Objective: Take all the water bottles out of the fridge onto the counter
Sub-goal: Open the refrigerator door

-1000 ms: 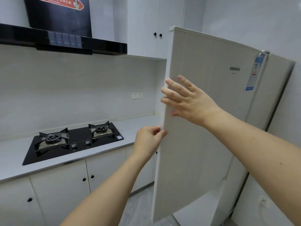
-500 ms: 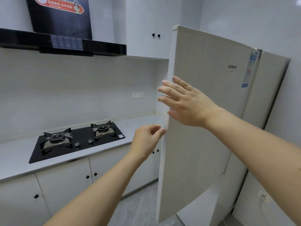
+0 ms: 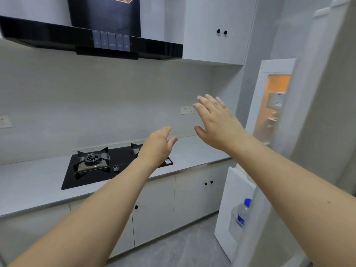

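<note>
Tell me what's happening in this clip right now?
A person stands at a white fridge whose door is swung open, lit interior showing. Both hands are bare and empty: the left hand and right hand hover open in front of the grey kitchen counter, touching nothing. One clear plastic water bottle with a blue cap sits upright in a lower door shelf. No bottle is on the counter yet.
</note>
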`<action>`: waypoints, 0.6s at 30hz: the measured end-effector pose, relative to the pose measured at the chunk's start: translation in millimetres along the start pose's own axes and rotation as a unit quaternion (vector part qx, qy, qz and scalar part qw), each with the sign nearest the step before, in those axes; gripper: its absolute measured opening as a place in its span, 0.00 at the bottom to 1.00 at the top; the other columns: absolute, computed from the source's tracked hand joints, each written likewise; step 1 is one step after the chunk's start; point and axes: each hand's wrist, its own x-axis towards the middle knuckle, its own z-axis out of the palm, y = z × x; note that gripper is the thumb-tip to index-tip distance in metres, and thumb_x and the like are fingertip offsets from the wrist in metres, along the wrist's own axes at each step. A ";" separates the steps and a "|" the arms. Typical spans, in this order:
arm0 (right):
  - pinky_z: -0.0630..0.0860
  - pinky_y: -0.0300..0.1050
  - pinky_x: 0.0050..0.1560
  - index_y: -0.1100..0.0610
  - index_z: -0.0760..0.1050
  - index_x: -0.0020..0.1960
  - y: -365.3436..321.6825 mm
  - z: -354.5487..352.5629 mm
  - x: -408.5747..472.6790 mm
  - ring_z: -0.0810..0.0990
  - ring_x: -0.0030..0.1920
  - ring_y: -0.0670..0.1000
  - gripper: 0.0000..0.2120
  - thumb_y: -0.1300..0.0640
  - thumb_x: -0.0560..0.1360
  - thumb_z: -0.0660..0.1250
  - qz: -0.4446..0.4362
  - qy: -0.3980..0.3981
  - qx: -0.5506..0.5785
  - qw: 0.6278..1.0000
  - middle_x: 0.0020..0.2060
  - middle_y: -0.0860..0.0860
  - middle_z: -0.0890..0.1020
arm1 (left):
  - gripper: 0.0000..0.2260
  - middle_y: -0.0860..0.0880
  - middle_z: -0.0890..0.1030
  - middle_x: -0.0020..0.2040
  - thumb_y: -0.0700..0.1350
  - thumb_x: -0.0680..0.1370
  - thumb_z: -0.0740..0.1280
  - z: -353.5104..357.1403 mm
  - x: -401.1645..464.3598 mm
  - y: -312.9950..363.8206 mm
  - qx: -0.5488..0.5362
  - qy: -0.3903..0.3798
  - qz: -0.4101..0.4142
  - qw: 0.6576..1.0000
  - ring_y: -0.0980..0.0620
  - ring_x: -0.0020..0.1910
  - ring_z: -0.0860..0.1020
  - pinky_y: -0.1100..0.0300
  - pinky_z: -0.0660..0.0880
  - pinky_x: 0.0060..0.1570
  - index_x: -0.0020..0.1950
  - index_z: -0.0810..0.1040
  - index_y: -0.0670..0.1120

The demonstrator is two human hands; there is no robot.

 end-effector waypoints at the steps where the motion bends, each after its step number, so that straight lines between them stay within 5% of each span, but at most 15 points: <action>1: 0.42 0.49 0.77 0.58 0.57 0.76 -4.7 12.2 12.5 0.50 0.78 0.54 0.29 0.50 0.79 0.60 0.011 -0.010 0.007 1.000 0.77 0.55 0.56 | 0.24 0.45 0.68 0.74 0.51 0.82 0.61 -0.5 11.5 -14.9 0.008 -0.008 0.005 1.000 0.48 0.73 0.66 0.56 0.62 0.69 0.76 0.64 0.43; 10: 0.44 0.49 0.77 0.58 0.56 0.77 -11.5 127.2 94.9 0.51 0.78 0.54 0.30 0.50 0.79 0.61 0.123 -0.092 0.036 0.987 0.77 0.55 0.56 | 0.25 0.46 0.64 0.77 0.52 0.83 0.59 22.9 122.3 -114.2 0.038 -0.070 0.063 0.995 0.49 0.75 0.62 0.57 0.59 0.71 0.78 0.60 0.44; 18: 0.44 0.49 0.76 0.58 0.57 0.77 46.0 210.2 127.8 0.53 0.77 0.54 0.30 0.50 0.78 0.62 0.183 -0.131 0.026 0.974 0.76 0.55 0.58 | 0.25 0.47 0.63 0.77 0.52 0.84 0.58 98.1 223.4 -135.0 0.017 -0.122 0.098 0.988 0.49 0.75 0.61 0.55 0.59 0.71 0.78 0.59 0.44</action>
